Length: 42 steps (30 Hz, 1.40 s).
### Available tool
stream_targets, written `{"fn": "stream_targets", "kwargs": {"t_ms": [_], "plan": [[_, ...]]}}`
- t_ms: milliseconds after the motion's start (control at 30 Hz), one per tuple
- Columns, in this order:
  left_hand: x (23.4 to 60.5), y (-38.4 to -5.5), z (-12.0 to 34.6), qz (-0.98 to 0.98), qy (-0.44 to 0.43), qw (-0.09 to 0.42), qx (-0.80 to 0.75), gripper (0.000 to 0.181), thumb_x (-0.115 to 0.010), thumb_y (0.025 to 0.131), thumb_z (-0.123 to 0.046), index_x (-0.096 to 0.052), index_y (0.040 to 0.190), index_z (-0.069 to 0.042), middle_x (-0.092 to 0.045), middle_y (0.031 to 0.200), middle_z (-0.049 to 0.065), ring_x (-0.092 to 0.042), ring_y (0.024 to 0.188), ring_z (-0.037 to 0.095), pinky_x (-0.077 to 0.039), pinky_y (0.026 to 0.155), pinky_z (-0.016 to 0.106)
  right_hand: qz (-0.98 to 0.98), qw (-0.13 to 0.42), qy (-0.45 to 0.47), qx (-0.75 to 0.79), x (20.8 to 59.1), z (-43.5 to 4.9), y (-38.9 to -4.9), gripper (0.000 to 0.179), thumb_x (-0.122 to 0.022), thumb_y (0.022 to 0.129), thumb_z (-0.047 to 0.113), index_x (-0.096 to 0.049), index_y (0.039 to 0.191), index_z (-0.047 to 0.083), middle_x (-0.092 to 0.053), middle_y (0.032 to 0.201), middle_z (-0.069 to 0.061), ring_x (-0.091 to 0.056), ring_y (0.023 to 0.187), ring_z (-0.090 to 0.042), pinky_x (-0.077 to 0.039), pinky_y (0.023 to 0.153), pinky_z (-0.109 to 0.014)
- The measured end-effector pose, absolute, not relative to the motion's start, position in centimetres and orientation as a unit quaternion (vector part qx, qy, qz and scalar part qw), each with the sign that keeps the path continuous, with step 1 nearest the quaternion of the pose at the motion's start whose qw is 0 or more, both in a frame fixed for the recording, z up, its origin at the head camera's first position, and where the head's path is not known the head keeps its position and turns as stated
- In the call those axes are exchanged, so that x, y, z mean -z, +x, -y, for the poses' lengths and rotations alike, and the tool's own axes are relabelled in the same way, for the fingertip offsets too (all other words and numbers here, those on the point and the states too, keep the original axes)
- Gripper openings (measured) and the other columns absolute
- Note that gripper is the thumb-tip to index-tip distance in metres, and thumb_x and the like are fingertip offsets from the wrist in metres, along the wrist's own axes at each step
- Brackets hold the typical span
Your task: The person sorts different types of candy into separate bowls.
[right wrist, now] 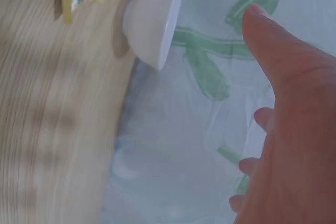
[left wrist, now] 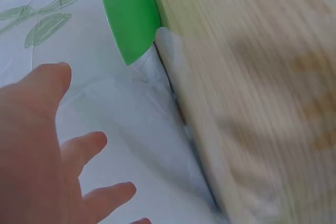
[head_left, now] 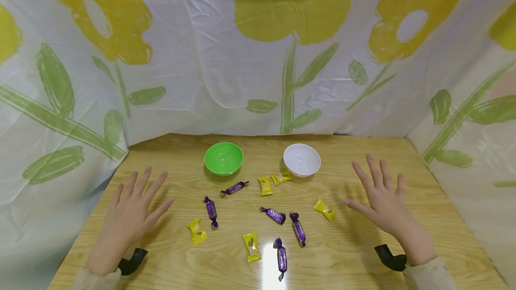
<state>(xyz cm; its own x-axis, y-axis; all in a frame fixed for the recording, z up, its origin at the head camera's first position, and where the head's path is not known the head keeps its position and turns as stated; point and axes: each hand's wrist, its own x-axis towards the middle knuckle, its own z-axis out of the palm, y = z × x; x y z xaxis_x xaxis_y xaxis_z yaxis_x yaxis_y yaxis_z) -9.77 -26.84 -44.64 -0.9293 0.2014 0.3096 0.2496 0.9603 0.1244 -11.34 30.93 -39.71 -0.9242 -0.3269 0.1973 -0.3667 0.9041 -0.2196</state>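
Observation:
My left hand (head_left: 131,211) is held over the left side of the table with fingers spread, holding nothing. On the right, my right hand (head_left: 383,202) is likewise spread and holds nothing. Nearest the left hand are a yellow-wrapped candy (head_left: 197,232) and a purple-wrapped candy (head_left: 211,212). Another yellow candy (head_left: 324,210) lies just left of the right thumb. Several more purple candies (head_left: 298,230) and yellow candies (head_left: 251,248) are scattered between the hands. A green bowl (head_left: 224,159) stands at the back left of them, and a white bowl (head_left: 302,160) at the back right.
The wooden table (head_left: 161,254) reaches back to a hanging white cloth (head_left: 193,93) printed with yellow flowers, which also encloses both sides. One yellow candy (head_left: 281,177) lies close against the front of the white bowl. Black straps show at both wrists.

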Motion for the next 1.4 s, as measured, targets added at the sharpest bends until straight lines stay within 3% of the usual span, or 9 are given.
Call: {"fn": "stream_targets", "kwargs": {"t_ms": [133, 500, 733, 867, 1000, 1167, 1267, 1400], "plan": [[44.2, -10.6, 26.5, 0.975, -0.128, 0.163, 0.075, 0.075, -0.062, 0.092, -0.055, -0.036, 0.155, -0.025, -0.039, 0.151, 0.024, -0.035, 0.136, 0.050, -0.030, 0.103, 0.070, 0.963, 0.094, 0.204, -0.149, 39.4, -30.2, -11.7, 0.093, -0.068, 0.091, 0.047, -0.012, 0.161, 0.023, 0.007, 0.166, -0.009, 0.010, 0.149, -0.040, 0.010, 0.106, -0.075], [43.2, -13.1, 24.4, 0.976, -0.140, 0.141, 0.090, 0.077, -0.061, 0.092, -0.058, -0.037, 0.154, -0.019, -0.036, 0.151, 0.026, -0.030, 0.138, 0.052, -0.026, 0.106, 0.070, 0.940, 0.121, 0.255, -0.191, 38.9, -28.3, -11.8, 0.089, -0.074, 0.089, 0.039, -0.025, 0.158, 0.015, -0.008, 0.166, -0.011, -0.007, 0.148, -0.045, 0.005, 0.107, -0.074], [42.9, -15.2, 22.7, 0.977, -0.145, 0.118, 0.101, 0.080, -0.055, 0.095, -0.060, -0.029, 0.158, -0.019, -0.023, 0.160, 0.022, -0.016, 0.146, 0.047, -0.017, 0.114, 0.066, 0.932, 0.111, 0.277, -0.204, 39.0, -26.6, -11.0, 0.086, -0.075, 0.089, 0.038, -0.028, 0.158, 0.016, -0.014, 0.165, -0.011, -0.010, 0.147, -0.043, 0.003, 0.106, -0.073], [43.4, -16.0, 21.7, 0.977, -0.153, 0.114, 0.100, 0.087, -0.052, 0.095, -0.063, -0.021, 0.160, -0.016, -0.016, 0.164, 0.018, -0.006, 0.150, 0.041, -0.011, 0.117, 0.063, 0.927, 0.121, 0.287, -0.209, 39.5, -25.6, -10.5, 0.082, -0.075, 0.089, 0.034, -0.032, 0.156, 0.014, -0.027, 0.160, -0.015, -0.022, 0.143, -0.044, -0.005, 0.105, -0.074], [43.9, -17.1, 20.9, 0.975, -0.156, 0.118, 0.101, 0.092, -0.052, 0.094, -0.064, -0.019, 0.160, -0.010, -0.013, 0.164, 0.017, -0.002, 0.151, 0.038, -0.011, 0.117, 0.062, 0.924, 0.135, 0.289, -0.212, 40.1, -24.6, -10.0, 0.069, -0.076, 0.088, 0.028, -0.046, 0.148, 0.010, -0.047, 0.147, -0.013, -0.042, 0.133, -0.036, -0.018, 0.102, -0.071], [44.8, -18.3, 20.1, 0.977, -0.160, 0.104, 0.100, 0.097, -0.050, 0.092, -0.068, -0.016, 0.160, -0.006, -0.010, 0.164, 0.019, -0.002, 0.150, 0.039, -0.012, 0.117, 0.062, 0.930, 0.121, 0.271, -0.216, 41.1, -23.2, -9.2, 0.045, -0.078, 0.087, 0.023, -0.064, 0.127, 0.009, -0.068, 0.120, -0.004, -0.063, 0.110, -0.024, -0.037, 0.096, -0.061], [45.4, -18.9, 19.8, 0.978, -0.162, 0.096, 0.093, 0.099, -0.050, 0.092, -0.069, -0.015, 0.159, -0.005, -0.009, 0.164, 0.020, -0.004, 0.150, 0.042, -0.012, 0.117, 0.062, 0.941, 0.097, 0.261, -0.191, 41.9, -22.5, -8.9, 0.033, -0.078, 0.087, 0.025, -0.069, 0.116, 0.011, -0.072, 0.106, 0.000, -0.067, 0.096, -0.018, -0.046, 0.088, -0.051], [46.0, -19.6, 19.4, 0.979, -0.162, 0.094, 0.082, 0.102, -0.052, 0.091, -0.069, -0.016, 0.158, -0.002, -0.012, 0.163, 0.021, -0.007, 0.149, 0.043, -0.013, 0.118, 0.061, 0.951, 0.070, 0.267, -0.140, 43.2, -21.8, -8.9, 0.026, -0.078, 0.086, 0.029, -0.072, 0.105, 0.012, -0.073, 0.090, 0.004, -0.066, 0.081, -0.013, -0.049, 0.079, -0.042]]}}
